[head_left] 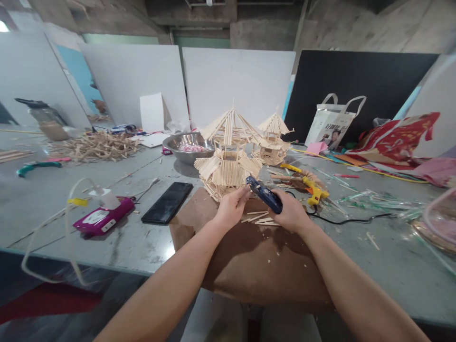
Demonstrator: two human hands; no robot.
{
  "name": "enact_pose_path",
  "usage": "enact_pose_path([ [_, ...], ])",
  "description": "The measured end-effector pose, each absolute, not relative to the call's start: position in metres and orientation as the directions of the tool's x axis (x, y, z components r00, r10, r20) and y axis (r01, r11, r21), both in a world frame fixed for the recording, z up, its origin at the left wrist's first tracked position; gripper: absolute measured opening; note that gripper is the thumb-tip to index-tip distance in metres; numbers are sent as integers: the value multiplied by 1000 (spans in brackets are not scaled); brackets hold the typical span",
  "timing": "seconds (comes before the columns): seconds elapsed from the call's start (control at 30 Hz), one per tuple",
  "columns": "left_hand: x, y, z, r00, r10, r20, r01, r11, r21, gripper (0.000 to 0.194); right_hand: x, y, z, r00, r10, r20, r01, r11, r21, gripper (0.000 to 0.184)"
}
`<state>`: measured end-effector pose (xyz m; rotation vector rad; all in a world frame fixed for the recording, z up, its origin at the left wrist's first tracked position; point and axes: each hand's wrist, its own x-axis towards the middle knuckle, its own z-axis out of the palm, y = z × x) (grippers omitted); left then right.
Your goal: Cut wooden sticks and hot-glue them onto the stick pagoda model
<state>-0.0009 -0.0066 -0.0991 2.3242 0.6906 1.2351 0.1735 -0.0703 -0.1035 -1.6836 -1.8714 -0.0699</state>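
My right hand (pixel 290 209) is closed around a pair of dark blue pliers (pixel 265 194), their head pointing up and left. Close to that head, my left hand (pixel 232 205) is pinched; whatever lies between its fingertips is too small to make out. Just beyond both hands stands a pavilion model (pixel 230 171) built of thin wooden sticks, with tiered, sloping roofs. Loose short sticks (pixel 261 218) lie between my hands on a brown sheet (pixel 263 270). A smaller stick pavilion (pixel 272 142) stands behind to the right.
Left of the sheet are a black phone (pixel 167 203) and a purple power strip (pixel 105 216) with a white plug. A steel bowl (pixel 188 147) stands behind. To the right lie a yellow glue gun (pixel 315 192), its black cord and plastic wrappers (pixel 377 204).
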Motion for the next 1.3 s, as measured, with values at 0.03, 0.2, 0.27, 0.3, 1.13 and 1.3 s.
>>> enact_pose_path([
  [0.03, -1, -7, -99, 483, 599, 638, 231, -790, 568, 26, 173, -70, -103, -4, 884, 467, 917, 190, -352, 47],
  [0.2, -1, -7, -99, 489, 598, 635, 228, -790, 569, 26, 174, -70, -103, 5, 885, 466, 916, 183, -357, 47],
  [0.27, -1, -7, -99, 491, 601, 631, 228, -787, 573, 25, 174, -70, -104, 4, 886, 464, 914, 185, -361, 47],
  [0.3, -1, -7, -99, 492, 603, 628, 230, -785, 575, 25, 174, -71, -104, 4, 886, 463, 914, 185, -362, 47],
  [1.13, 0, -8, -99, 489, 623, 610, 178, -756, 630, 30, 174, -70, -106, 9, 905, 425, 908, 171, -382, 47],
  [1.3, -1, -8, -98, 502, 608, 615, 193, -772, 605, 27, 175, -70, -106, 1, 903, 429, 912, 175, -370, 48],
])
